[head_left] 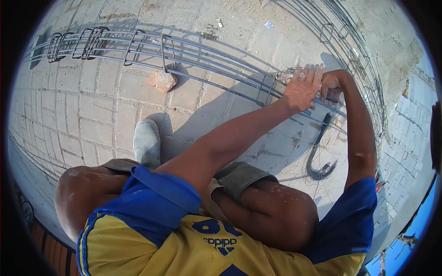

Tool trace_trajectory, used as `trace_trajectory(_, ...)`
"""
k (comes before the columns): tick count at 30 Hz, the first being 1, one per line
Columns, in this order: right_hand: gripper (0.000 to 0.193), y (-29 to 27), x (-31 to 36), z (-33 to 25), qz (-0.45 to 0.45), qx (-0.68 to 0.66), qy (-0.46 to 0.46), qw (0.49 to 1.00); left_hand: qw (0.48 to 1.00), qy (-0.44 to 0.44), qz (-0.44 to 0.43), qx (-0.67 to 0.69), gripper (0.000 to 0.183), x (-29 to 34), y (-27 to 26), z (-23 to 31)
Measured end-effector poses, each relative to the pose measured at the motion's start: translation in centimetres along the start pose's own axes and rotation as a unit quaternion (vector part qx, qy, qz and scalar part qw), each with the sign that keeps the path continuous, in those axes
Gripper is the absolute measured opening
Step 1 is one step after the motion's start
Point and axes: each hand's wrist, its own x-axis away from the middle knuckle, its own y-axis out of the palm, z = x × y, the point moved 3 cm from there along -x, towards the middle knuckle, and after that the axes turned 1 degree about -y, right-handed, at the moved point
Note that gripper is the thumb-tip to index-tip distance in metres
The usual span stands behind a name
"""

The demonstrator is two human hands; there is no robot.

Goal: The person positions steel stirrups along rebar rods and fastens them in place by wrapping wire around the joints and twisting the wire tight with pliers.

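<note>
We work with both hands at one end of a steel bar cage [207, 57]
The cage runs over the paving [101, 103] in the upper view; our left hand [300, 92] reaches across its end, fingers outstretched and nearly together, while our right hand [332, 85] has curled fingers, though we cannot tell what they clamp; to work well, we would brace the bars with the left palm, square the nearest stirrup [260, 94] and keep the dark wire bundle [311, 158] within reach
</note>
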Motion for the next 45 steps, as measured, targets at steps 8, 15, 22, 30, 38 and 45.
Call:
trace_trajectory(8,0.037,3.4,6.2,-2.8,0.531,0.512,-0.200,0.645,0.973,-0.100,-0.121,0.168,0.040,-5.6,2.5,-5.1)
trace_trajectory(15,0.024,-3.6,4.1,-3.7,0.042,0.193,0.020,0.980,0.984,-0.107,0.140,0.006,0.044,-3.7,1.5,0.6)
trace_trajectory(22,0.016,-1.3,2.0,0.3,0.132,0.074,-0.113,0.982,0.999,-0.013,0.027,0.015,0.021,-4.0,3.6,-1.0)
trace_trajectory(30,0.043,3.5,5.9,-2.3,0.558,0.417,-0.212,0.685,0.996,-0.022,-0.037,0.080,0.041,-4.4,2.2,-3.1)
trace_trajectory(38,0.011,-3.8,4.5,-6.2,0.387,0.532,-0.101,0.746,0.967,-0.167,0.163,0.105,0.047,-5.3,0.4,-0.6)
trace_trajectory(45,0.032,-3.0,5.8,-6.4,0.291,0.451,-0.064,0.842,0.980,-0.170,0.057,0.085,0.045,-6.5,1.5,-2.1)
